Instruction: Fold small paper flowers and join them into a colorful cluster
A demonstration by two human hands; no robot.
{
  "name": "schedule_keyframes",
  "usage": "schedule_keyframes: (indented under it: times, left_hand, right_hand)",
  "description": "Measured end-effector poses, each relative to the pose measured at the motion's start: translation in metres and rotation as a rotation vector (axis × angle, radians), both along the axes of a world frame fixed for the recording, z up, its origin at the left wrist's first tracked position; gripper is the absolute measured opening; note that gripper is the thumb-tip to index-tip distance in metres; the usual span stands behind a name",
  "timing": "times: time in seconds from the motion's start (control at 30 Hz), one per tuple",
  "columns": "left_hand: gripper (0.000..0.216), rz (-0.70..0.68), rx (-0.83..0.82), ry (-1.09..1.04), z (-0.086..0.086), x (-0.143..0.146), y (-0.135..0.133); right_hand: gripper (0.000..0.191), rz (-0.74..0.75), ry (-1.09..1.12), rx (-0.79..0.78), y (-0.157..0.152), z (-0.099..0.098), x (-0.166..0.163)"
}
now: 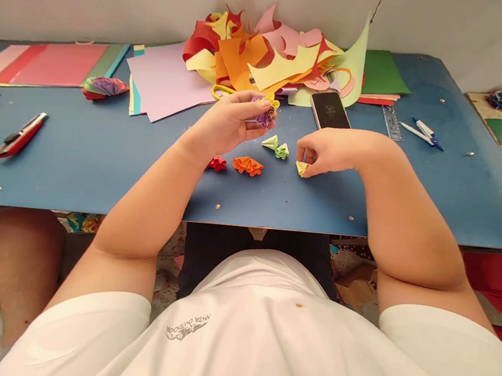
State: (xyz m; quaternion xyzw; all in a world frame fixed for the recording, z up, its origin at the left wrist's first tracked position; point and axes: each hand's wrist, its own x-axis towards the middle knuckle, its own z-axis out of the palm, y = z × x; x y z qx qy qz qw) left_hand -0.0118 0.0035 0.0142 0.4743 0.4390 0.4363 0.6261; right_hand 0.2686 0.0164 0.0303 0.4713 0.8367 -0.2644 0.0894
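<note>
Head view: left hand holding a purple-yellow cluster above the table, right hand pinching a yellow piece on it.
Both look like light, springy paper, probably easy to crush; best pinched gently along the folds.

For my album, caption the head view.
Left hand holds curled purple and yellow paper; right hand touches a small folded yellow paper piece.

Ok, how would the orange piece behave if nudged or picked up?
Likely very light: the orange piece looks like folded paper, so a nudge may slide it. Probably holds shape under a soft pinch, but its thin ruffled folds could crush. Seems unlikely to roll far, being elongated and uneven.
</note>
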Motion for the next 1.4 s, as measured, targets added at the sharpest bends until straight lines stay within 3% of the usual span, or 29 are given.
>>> schedule_keyframes:
  times: [0.23, 0.33, 0.43, 0.53, 0.63, 0.8, 0.87, 0.93, 1.1, 1.4]
  left_hand:
    - [0.007, -0.069, -0.003, -0.052, -0.004, -0.002, 0.001]
    - [0.016, -0.090, -0.027, -0.077, -0.004, -0.003, 0.003]
    - [0.022, -0.069, -0.038, -0.047, -0.005, -0.004, 0.005]
    - [0.023, -0.072, -0.032, -0.010, -0.005, -0.005, 0.006]
    - [0.019, -0.077, -0.009, 0.049, -0.004, -0.005, 0.005]
    - [0.019, -0.039, -0.025, -0.077, -0.004, -0.001, 0.004]
    - [0.016, -0.053, -0.060, -0.134, -0.004, 0.000, 0.003]
    - [0.013, -0.081, -0.069, -0.141, -0.004, 0.001, 0.002]
    - [0.012, -0.082, -0.026, -0.132, -0.002, -0.003, 0.001]
    - [0.013, -0.016, 0.028, -0.031, 0.002, -0.005, 0.003]
  right_hand:
    - [0.011, 0.039, 0.041, 0.100, -0.015, 0.007, -0.029]
    - [0.003, 0.065, 0.108, 0.078, -0.015, 0.004, -0.030]
    - [0.010, 0.078, 0.168, -0.015, -0.014, 0.002, -0.027]
    - [0.034, 0.101, 0.203, -0.007, -0.014, 0.001, -0.025]
    - [0.038, 0.130, 0.200, 0.096, -0.013, -0.002, -0.024]
    - [0.005, 0.074, 0.428, 0.404, -0.009, -0.016, -0.023]
    - [0.020, -0.021, 0.576, 0.556, -0.007, -0.026, -0.026]
    - [0.028, -0.105, 0.678, 0.613, -0.006, -0.036, -0.031]
    - [0.042, -0.190, 0.799, 0.595, -0.009, -0.049, -0.040]
    - [0.015, -0.122, 0.827, 0.567, -0.010, -0.044, -0.038]
